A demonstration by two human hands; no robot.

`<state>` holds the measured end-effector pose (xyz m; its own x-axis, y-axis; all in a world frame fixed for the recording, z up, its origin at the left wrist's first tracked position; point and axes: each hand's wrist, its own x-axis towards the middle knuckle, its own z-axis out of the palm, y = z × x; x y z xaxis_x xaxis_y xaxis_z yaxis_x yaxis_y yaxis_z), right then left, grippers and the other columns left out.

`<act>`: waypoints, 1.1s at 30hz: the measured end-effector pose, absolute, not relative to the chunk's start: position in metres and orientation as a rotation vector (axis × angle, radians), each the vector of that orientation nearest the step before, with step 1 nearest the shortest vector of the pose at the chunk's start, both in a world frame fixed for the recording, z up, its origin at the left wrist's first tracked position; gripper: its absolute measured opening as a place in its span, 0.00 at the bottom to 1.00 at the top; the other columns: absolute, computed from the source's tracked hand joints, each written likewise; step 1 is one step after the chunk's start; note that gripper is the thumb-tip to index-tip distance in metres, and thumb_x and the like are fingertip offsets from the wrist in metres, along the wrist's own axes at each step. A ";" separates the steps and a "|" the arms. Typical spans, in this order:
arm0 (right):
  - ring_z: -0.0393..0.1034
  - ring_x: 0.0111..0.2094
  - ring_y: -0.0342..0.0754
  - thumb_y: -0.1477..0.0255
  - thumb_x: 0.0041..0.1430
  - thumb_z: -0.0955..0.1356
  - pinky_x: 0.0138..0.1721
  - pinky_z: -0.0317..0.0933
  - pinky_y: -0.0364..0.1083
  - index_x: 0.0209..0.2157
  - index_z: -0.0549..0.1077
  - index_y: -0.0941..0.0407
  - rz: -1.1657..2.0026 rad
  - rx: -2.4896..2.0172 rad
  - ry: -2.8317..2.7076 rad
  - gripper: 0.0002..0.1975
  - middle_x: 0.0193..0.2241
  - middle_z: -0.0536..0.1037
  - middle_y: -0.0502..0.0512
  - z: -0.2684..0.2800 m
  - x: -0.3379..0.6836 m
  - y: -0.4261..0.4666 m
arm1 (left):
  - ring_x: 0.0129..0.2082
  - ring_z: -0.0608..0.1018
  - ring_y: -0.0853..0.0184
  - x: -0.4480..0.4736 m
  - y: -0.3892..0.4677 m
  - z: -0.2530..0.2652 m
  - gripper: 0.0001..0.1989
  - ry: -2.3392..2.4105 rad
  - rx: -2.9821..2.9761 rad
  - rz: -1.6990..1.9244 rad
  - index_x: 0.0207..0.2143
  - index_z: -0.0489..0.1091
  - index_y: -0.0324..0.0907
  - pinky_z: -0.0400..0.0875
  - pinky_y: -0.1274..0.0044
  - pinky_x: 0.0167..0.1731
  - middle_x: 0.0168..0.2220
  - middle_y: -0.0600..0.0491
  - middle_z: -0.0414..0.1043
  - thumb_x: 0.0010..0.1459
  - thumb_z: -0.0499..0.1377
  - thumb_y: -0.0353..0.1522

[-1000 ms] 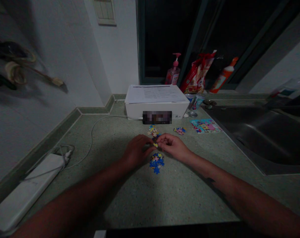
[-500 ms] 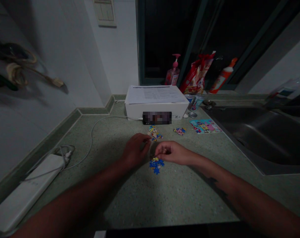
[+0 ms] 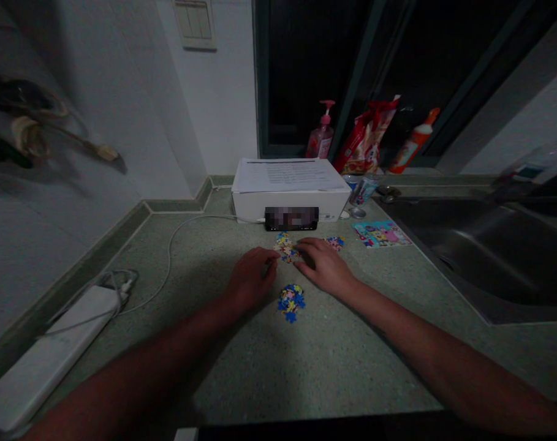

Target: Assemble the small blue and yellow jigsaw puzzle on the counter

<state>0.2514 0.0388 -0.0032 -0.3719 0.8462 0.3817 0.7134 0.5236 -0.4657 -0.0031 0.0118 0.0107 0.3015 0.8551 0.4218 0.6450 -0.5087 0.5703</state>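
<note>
Colourful jigsaw puzzle pieces [image 3: 285, 248] form a small patch on the counter between my two hands. My left hand [image 3: 253, 277] rests at the patch's left edge with its fingers curled together; anything between the fingertips is hidden. At the right edge, my right hand [image 3: 328, 267] has its thumb and fingers apart, the fingertips close to or touching the pieces. Nearer to me lies a loose pile of mostly blue and yellow puzzle pieces [image 3: 291, 302]. Another cluster of pieces [image 3: 336, 243], pinkish and blue, is partly hidden behind my right hand.
A phone [image 3: 291, 219] leans on a white box [image 3: 287, 177], with a white cable [image 3: 170, 245] running left to a power strip [image 3: 53, 349]. A picture card [image 3: 382, 234] lies beside the sink [image 3: 489, 257]. Cans [image 3: 364, 190] and bottles [image 3: 320, 138] stand behind.
My right hand has moved from the near pile forward to the right edge of the patch, and its fingers have spread. The pile is uncovered. My left hand has barely shifted.
</note>
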 end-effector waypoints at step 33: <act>0.80 0.55 0.59 0.76 0.69 0.73 0.62 0.71 0.62 0.44 0.84 0.53 0.309 -1.269 -2.138 0.06 0.51 0.87 0.61 -0.009 0.250 0.054 | 0.43 0.86 0.55 -0.001 0.015 0.004 0.13 1.339 2.305 1.070 0.45 0.79 0.50 0.85 0.59 0.49 0.42 0.51 0.84 0.67 0.62 0.24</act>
<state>0.2504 0.0540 -0.0092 -0.3414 0.8532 0.3942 0.7068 0.5095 -0.4907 -0.0006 0.0151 0.0041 0.3005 0.8336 0.4635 0.6357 -0.5374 0.5541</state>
